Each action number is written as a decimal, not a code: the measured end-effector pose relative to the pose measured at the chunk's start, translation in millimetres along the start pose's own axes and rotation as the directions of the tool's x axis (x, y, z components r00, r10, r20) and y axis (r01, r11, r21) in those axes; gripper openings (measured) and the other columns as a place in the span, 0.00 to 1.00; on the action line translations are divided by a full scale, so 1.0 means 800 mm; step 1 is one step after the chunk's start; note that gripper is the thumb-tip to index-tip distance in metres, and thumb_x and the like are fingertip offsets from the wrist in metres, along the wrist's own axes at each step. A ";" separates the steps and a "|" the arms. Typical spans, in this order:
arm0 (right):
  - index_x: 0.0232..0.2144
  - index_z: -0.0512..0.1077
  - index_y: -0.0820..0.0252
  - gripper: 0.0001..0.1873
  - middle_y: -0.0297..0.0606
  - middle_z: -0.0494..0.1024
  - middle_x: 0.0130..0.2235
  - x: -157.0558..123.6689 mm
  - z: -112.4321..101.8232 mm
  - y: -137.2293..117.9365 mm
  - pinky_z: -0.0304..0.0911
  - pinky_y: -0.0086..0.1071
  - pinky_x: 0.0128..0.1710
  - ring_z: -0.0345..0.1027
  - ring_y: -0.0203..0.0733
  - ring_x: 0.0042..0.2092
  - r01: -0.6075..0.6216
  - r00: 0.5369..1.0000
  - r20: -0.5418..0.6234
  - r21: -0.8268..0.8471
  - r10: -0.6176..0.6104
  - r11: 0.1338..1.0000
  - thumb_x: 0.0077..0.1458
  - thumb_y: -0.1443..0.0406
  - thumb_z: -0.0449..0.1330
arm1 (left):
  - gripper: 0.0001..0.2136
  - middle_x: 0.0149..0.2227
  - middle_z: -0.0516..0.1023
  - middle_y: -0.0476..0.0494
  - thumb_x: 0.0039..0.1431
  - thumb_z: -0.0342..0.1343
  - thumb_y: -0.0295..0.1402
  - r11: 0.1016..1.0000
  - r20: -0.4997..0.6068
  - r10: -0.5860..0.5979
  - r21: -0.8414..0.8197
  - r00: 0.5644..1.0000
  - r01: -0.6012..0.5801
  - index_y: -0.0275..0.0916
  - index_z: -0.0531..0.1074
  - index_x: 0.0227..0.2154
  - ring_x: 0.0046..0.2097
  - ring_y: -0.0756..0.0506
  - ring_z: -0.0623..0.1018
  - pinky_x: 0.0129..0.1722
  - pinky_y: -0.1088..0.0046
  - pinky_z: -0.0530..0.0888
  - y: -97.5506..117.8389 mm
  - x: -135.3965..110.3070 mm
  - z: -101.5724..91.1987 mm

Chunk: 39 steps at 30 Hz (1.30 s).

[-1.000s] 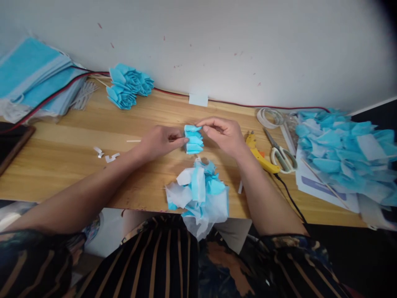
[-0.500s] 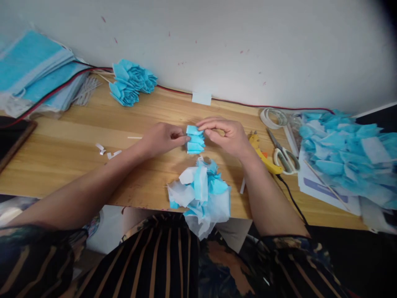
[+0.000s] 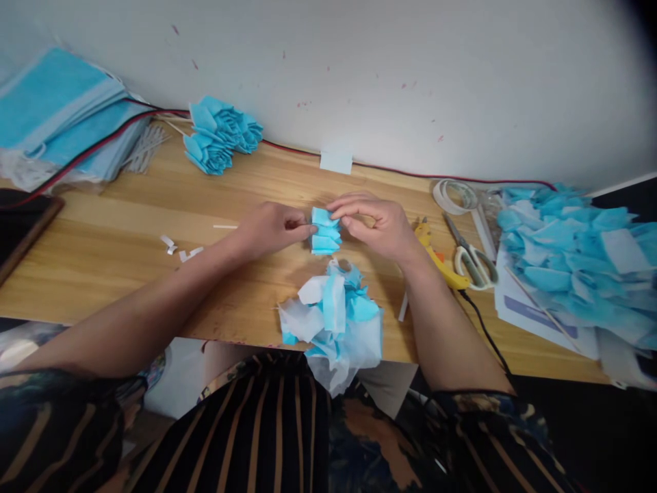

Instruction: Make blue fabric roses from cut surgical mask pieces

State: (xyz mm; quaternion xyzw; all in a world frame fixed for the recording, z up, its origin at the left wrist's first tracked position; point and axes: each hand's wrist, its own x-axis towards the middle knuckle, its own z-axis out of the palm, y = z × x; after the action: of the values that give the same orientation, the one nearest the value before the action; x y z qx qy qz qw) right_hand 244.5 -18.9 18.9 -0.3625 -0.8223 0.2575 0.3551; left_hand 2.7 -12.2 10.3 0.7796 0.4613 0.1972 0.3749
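Observation:
A row of small folded blue fabric pieces [image 3: 325,239], like cut face-mask cloth, sits in the middle of the wooden table between my hands. My left hand [image 3: 271,231] has its fingers curled, with thumb and fingertip at the left edge of the pieces. From the other side, my right hand [image 3: 377,222] bends over, its thumb and fingertips pinching the upper right corner. Just below, at the table's front edge, a loose heap of blue and white fabric scraps [image 3: 336,315] spills over toward my lap.
Blue fabric roses [image 3: 220,137] and stacked blue masks [image 3: 66,109] lie back left. On the right are a yellow glue gun [image 3: 442,263], scissors [image 3: 475,266], a tape roll [image 3: 454,196] and a large pile of blue petals [image 3: 575,253]. A dark tablet-like object [image 3: 25,229] lies far left.
The view has shifted slightly, so everything sits a little further right. Both hands stay at the folded pieces in nearly the same pose.

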 end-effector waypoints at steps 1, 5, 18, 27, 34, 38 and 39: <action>0.36 0.81 0.50 0.10 0.34 0.85 0.47 0.000 0.000 -0.001 0.69 0.45 0.57 0.77 0.44 0.51 0.012 1.000 -0.001 -0.015 -0.012 1.000 0.61 0.67 0.59 | 0.18 0.19 0.64 0.53 0.60 0.56 0.43 1.000 -0.002 0.001 -0.001 1.000 -0.001 0.38 0.68 0.19 0.24 0.52 0.61 0.26 0.72 0.55 0.000 0.000 0.000; 0.36 0.80 0.50 0.10 0.33 0.85 0.44 0.001 0.002 -0.003 0.68 0.46 0.56 0.77 0.44 0.49 0.062 0.998 -0.021 -0.069 -0.064 0.996 0.59 0.68 0.59 | 0.18 0.19 0.64 0.53 0.60 0.56 0.44 1.000 -0.011 0.009 -0.006 1.000 -0.009 0.38 0.67 0.19 0.24 0.53 0.61 0.25 0.73 0.55 0.000 -0.001 0.000; 0.44 0.79 0.49 0.11 0.34 0.84 0.41 0.002 0.002 -0.014 0.67 0.45 0.52 0.75 0.45 0.45 0.100 0.995 -0.002 -0.203 -0.103 0.974 0.63 0.61 0.58 | 0.18 0.19 0.63 0.53 0.59 0.55 0.43 1.000 -0.017 0.015 0.000 1.000 -0.015 0.38 0.67 0.19 0.25 0.52 0.61 0.26 0.73 0.55 0.000 0.000 0.001; 0.42 0.81 0.49 0.09 0.37 0.83 0.42 0.002 0.011 -0.015 0.69 0.47 0.47 0.73 0.49 0.45 0.184 0.979 -0.014 -0.364 -0.203 0.913 0.61 0.62 0.63 | 0.16 0.20 0.64 0.52 0.59 0.54 0.44 1.000 -0.001 -0.007 0.003 1.000 0.007 0.38 0.71 0.21 0.26 0.51 0.63 0.26 0.73 0.56 -0.001 0.001 0.002; 0.37 0.81 0.49 0.10 0.35 0.84 0.41 0.003 0.011 -0.007 0.69 0.45 0.46 0.73 0.48 0.46 0.198 0.979 0.027 -0.387 -0.204 0.900 0.64 0.64 0.59 | 0.18 0.20 0.62 0.53 0.58 0.56 0.44 1.000 -0.019 -0.001 0.009 1.000 0.001 0.38 0.66 0.19 0.26 0.52 0.61 0.26 0.73 0.54 0.000 0.002 0.002; 0.38 0.79 0.52 0.11 0.36 0.84 0.41 0.003 0.012 -0.005 0.68 0.44 0.48 0.73 0.47 0.46 0.200 0.979 0.048 -0.398 -0.197 0.895 0.67 0.63 0.56 | 0.17 0.19 0.63 0.53 0.58 0.57 0.42 1.000 -0.028 -0.010 0.007 1.000 0.010 0.37 0.67 0.19 0.25 0.52 0.61 0.26 0.73 0.54 0.002 0.002 0.001; 0.39 0.79 0.52 0.11 0.36 0.84 0.41 0.002 0.011 -0.005 0.67 0.43 0.49 0.73 0.47 0.46 0.196 0.980 0.049 -0.401 -0.192 0.895 0.68 0.62 0.55 | 0.17 0.19 0.63 0.53 0.58 0.57 0.42 1.000 -0.026 -0.013 0.005 1.000 0.013 0.37 0.69 0.19 0.25 0.52 0.61 0.26 0.73 0.55 0.002 0.002 0.001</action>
State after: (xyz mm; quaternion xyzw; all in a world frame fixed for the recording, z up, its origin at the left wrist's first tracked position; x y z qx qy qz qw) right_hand 235.1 -21.2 16.8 -0.3431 -0.8911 0.0471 0.2932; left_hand 4.9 -11.7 10.9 0.7750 0.4716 0.2037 0.3679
